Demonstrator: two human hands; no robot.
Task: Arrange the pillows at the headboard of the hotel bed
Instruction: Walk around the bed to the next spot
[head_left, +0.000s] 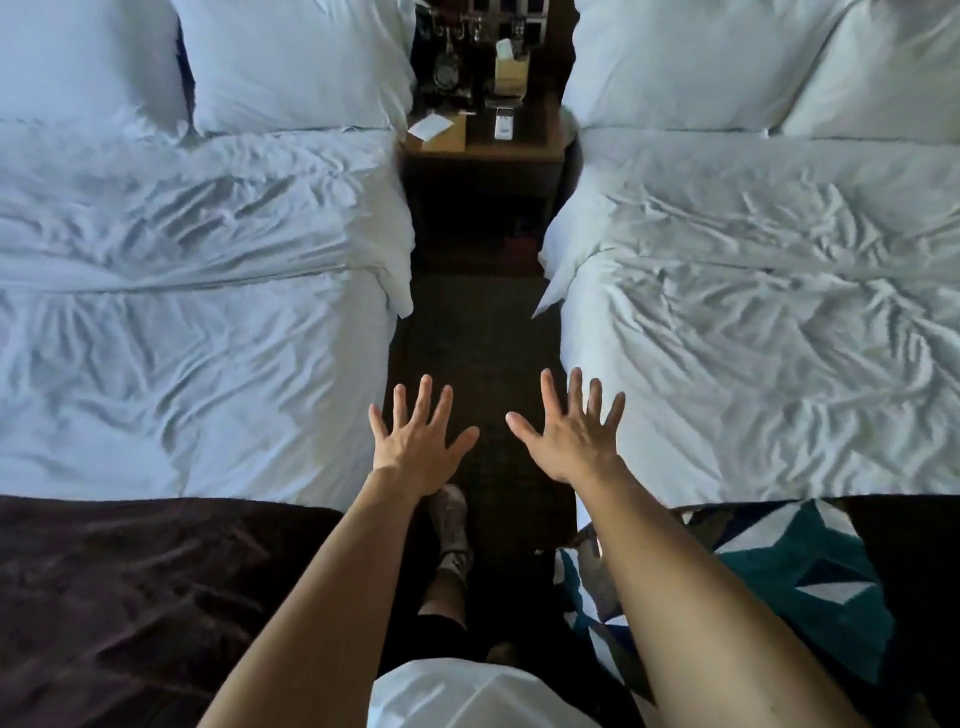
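Observation:
I stand in the aisle between two white hotel beds. The left bed has two white pillows at its head, one at the far left and one nearer the aisle. The right bed also carries two white pillows, an inner one and an outer one. My left hand and my right hand are stretched out over the dark carpet, palms down, fingers spread, holding nothing. Both hands are far from the pillows.
A dark wooden nightstand with a phone, tissue box and papers stands between the bed heads. A brown runner covers the left bed's foot. A teal patterned cushion lies on the right bed's foot. The carpeted aisle runs ahead.

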